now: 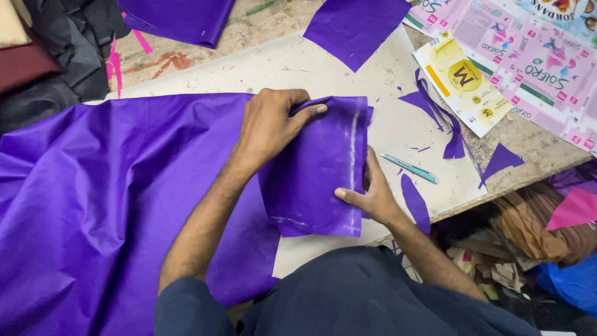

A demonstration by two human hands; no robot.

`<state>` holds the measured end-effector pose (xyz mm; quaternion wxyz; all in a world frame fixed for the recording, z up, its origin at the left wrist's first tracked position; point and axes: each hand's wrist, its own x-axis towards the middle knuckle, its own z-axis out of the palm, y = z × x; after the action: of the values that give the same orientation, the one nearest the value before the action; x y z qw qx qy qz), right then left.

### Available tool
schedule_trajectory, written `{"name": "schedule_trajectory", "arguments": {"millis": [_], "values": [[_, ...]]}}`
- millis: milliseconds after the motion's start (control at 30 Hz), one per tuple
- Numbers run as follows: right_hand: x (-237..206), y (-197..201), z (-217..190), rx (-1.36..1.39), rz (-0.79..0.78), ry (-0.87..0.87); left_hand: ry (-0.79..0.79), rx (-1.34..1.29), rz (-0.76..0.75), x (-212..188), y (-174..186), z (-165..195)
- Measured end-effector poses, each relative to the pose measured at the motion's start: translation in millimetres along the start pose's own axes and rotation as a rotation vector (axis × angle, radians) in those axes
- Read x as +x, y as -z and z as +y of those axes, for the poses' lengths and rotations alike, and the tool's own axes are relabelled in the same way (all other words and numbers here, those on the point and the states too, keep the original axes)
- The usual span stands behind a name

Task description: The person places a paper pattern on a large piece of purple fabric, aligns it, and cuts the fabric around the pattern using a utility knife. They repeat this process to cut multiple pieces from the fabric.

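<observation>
A folded purple fabric piece [314, 171] with pale chalk lines lies on the white work table [348, 68]. My left hand [270, 121] pinches the piece's upper edge, thumb on top. The lower right edge is gripped by my right hand [372, 193], its thumb lying over the cloth. To the left spreads a large sheet of the same purple fabric [106, 193], running under my left forearm.
A teal pen-like marker [410, 168] and purple offcuts [441, 121] lie right of my hands. More purple pieces [354, 25] sit at the back. Printed cardboard sheets [516, 62] cover the right. Dark clothes [56, 56] pile at the left, with scraps under the table edge [541, 230].
</observation>
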<state>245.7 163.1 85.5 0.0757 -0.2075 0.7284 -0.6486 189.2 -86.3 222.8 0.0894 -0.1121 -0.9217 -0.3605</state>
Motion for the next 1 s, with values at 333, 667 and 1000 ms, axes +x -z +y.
{"name": "schedule_trajectory", "arguments": {"millis": [333,667,1000], "values": [[-18,9,107,-0.079,0.131,-0.417,0.197,0.112,-0.088,21,-123,-156],[-43,-8,64,-0.524,0.080,-0.380,0.108,0.134,-0.009,-10,-125,-196],[-45,-4,87,-0.503,0.067,-0.317,0.123,0.177,0.087,-19,-140,-195]]}}
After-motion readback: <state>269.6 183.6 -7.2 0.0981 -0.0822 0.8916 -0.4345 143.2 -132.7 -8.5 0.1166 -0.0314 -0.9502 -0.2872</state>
